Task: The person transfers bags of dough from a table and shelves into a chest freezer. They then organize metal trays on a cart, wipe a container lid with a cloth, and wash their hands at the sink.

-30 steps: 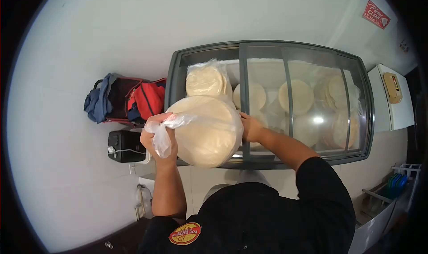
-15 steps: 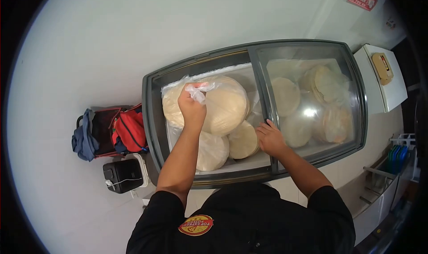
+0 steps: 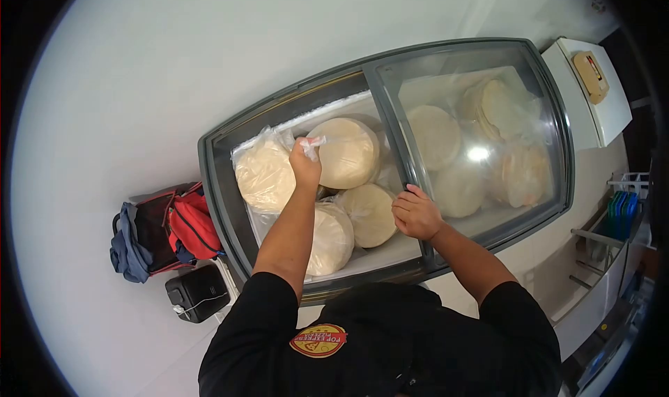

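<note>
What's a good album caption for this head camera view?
Left fingers grip a bag of pale discs inside a glass-topped chest, right fingers at the lid's edge.

The chest freezer [image 3: 217, 195] spans the frame's centre. Four bagged stacks [image 3: 343, 154] lie in its left half; others [image 3: 433, 138] sit beneath the lid [image 3: 392, 135] at right. Left of it stands a bag [image 3: 193, 226]; upper right, a cabinet [image 3: 608, 121].

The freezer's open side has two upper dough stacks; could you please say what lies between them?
In the head view, the left hand, gripping a bag's twisted neck, shows between the left stack and the right stack.
</note>
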{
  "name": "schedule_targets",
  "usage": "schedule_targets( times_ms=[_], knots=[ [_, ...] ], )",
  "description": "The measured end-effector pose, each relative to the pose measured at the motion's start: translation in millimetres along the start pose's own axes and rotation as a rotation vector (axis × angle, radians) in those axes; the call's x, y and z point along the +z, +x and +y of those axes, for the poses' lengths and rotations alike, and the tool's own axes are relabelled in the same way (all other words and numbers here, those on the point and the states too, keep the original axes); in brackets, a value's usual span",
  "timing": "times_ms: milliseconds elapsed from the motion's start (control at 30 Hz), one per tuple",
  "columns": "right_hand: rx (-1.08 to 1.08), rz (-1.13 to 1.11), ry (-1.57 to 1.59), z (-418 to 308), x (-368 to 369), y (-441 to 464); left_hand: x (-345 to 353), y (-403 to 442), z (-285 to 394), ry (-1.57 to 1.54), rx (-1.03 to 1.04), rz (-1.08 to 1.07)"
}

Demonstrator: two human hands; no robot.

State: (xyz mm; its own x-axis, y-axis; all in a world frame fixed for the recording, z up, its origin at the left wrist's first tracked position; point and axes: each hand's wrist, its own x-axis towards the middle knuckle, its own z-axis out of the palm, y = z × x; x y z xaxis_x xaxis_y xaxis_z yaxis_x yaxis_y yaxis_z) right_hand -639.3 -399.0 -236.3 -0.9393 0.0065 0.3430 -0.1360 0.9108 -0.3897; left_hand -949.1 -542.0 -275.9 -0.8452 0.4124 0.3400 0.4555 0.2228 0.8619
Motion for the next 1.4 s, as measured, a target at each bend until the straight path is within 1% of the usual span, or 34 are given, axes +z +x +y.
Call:
schedule_targets(
  times_ms=[33, 133, 167, 267, 300, 400, 433, 500, 567, 667, 700, 800, 833, 900, 933, 967, 1067, 1100, 1200, 1233, 1300, 1333, 1400],
  knots=[
    [0.004, -0.001, 0.013, 0, 0, -1, 2, -2, 3, 0.001, -0.003, -0.006],
    [-0.003, 0.008, 0.03, 2, -1, 4, 8, 10, 22, 0.181, -0.184, 0.002],
    [-0.002, 0.012, 0.023, 3, -1, 8, 8, 20, 28, 0.176, -0.179, 0.001],
    [0.013, 0.006, 0.029, -2, 1, 1, 1, 24, 30, 0.353, -0.189, 0.006],
    [0.015, -0.01, 0.023, -2, 2, 0, -1, 23, 26, 0.357, -0.191, 0.0],
    [0.008, -0.031, -0.005, 0, 1, 2, -1, 24, 9, 0.493, -0.257, -0.189],
    [0.007, -0.029, -0.012, 0, 0, 3, 0, 26, 1, 0.489, -0.249, -0.185],
    [0.007, -0.027, -0.022, -3, 1, 1, 0, 25, -13, 0.594, -0.303, -0.251],
    [0.013, -0.006, -0.019, -4, 0, 2, -2, 23, -13, 0.646, -0.334, -0.278],
    [0.026, 0.033, 0.003, -6, 1, 4, -13, 17, 16, 0.827, -0.321, -0.418],
    [0.024, 0.019, 0.002, -6, 1, 3, -19, 13, 25, 0.833, -0.322, -0.411],
    [0.011, -0.004, -0.001, -2, 1, 2, -36, -5, 44, 0.963, 0.236, -0.664],
    [0.01, 0.012, -0.002, -2, 4, 0, -43, -15, 39, 0.969, 0.233, -0.666],
    [0.009, 0.044, -0.01, -3, 10, -1, -54, -41, 16, 1.086, 0.055, -0.823],
    [0.002, 0.045, -0.016, -1, 9, 1, -56, -45, 16, 1.135, -0.033, -0.891],
    [0.006, 0.02, -0.019, -2, 8, 1, -59, -50, 14, 1.132, -0.033, -0.888],
    [0.02, -0.042, -0.035, -9, 3, -1, -70, -70, 16, 0.989, 0.255, -0.616],
    [0.039, -0.073, -0.049, -11, 2, 1, -76, -77, 24, 0.979, 0.259, -0.614],
    [0.088, -0.121, -0.094, -32, 1, 7, -101, -98, 45, 0.837, 0.182, -0.708],
    [0.218, -0.157, -0.108, -44, 4, 10, -107, -108, 43, 0.827, 0.196, -0.707],
    [0.482, -0.219, -0.134, -70, 15, 19, -113, -130, 27, 0.663, 0.279, -0.86],
    [0.497, -0.208, -0.149, -85, 23, 21, -116, -143, 22, 0.652, 0.302, -0.864],
    [0.75, -0.147, -0.036, -115, 46, 17, -117, -164, 17, 0.637, 0.375, -1.066]
  ],
)
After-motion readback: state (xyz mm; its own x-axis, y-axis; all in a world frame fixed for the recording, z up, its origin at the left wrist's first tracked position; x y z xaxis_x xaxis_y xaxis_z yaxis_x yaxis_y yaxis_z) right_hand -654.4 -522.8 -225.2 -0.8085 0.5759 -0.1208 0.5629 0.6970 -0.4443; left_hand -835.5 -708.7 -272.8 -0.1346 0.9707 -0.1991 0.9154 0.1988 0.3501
